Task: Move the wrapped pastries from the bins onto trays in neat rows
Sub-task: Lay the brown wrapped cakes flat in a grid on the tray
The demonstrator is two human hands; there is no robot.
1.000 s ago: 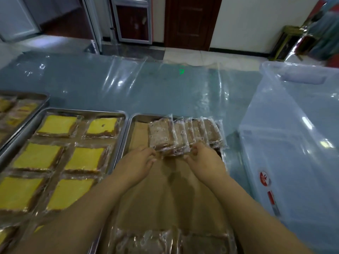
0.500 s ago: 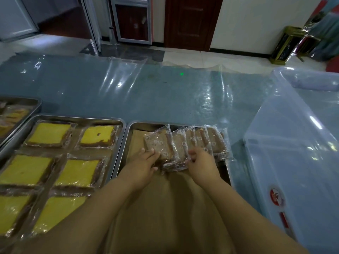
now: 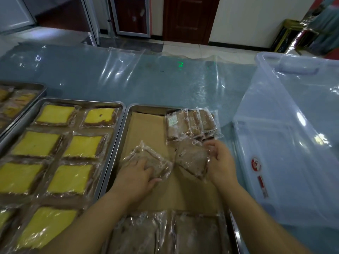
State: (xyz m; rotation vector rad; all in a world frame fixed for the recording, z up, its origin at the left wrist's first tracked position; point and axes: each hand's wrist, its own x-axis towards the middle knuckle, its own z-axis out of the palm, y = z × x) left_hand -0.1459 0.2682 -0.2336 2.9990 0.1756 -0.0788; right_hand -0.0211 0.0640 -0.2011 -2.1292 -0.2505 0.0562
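A steel tray (image 3: 128, 118) lined with brown paper lies in front of me. A small stack of wrapped brown pastries (image 3: 190, 123) leans at its far right corner. My left hand (image 3: 135, 176) holds one wrapped brown pastry (image 3: 152, 160) low over the paper at mid tray. My right hand (image 3: 220, 164) pinches the right edge of a second wrapped brown pastry (image 3: 192, 158) just below the stack. Two more wrapped brown pastries (image 3: 165, 233) lie flat along the tray's near edge, partly hidden by my forearms.
A second steel tray (image 3: 27, 114) on the left holds rows of wrapped yellow cakes (image 3: 82, 145). Another tray (image 3: 36, 87) sits at the far left edge. A large clear plastic bin (image 3: 286, 136) stands close on the right. Glossy plastic sheeting (image 3: 113, 76) covers the blue table.
Both hands have drawn back from the leaning stack toward me, each bringing one wrapped brown pastry away from it. The stack at the far corner is now smaller.
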